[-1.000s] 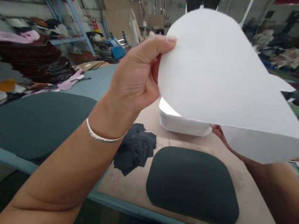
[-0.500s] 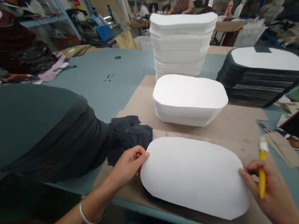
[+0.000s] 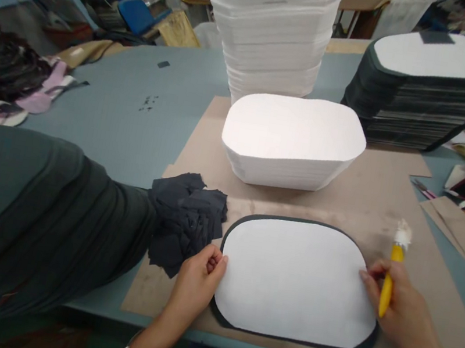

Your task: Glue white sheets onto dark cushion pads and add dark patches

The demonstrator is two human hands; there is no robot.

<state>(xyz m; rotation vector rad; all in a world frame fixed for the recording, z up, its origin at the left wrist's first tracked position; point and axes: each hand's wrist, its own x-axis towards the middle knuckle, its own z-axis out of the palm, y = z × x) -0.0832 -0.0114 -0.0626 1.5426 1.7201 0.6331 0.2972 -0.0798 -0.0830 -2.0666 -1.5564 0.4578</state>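
Note:
A white oval panel (image 3: 297, 278) lies on a slightly larger dark green piece (image 3: 298, 342), whose border shows around it. My left hand (image 3: 200, 272) is closed at the panel's left end, thumb and curled fingers at its edge. At the right end, fingertips of my right hand (image 3: 393, 299) touch the panel's edge. That same hand holds a yellow-handled brush (image 3: 390, 281) upright, its whitish bristles pointing away from me. Brown board (image 3: 380, 206) lies underneath. Left of my left hand is a heap of small dark fabric pieces (image 3: 188, 217).
Behind the panel stand a short stack of white panels (image 3: 293, 142) and a taller white stack (image 3: 271, 39). A dark stack with a white top (image 3: 433, 100) is at the back right. A large dark green fabric pile (image 3: 48, 221) fills the left side. Folded brown card (image 3: 456, 227) lies right.
The white panel has come down onto the dark green piece, whose border now shows all round. Both hands have moved down slightly with it. The view has tilted down and closer.

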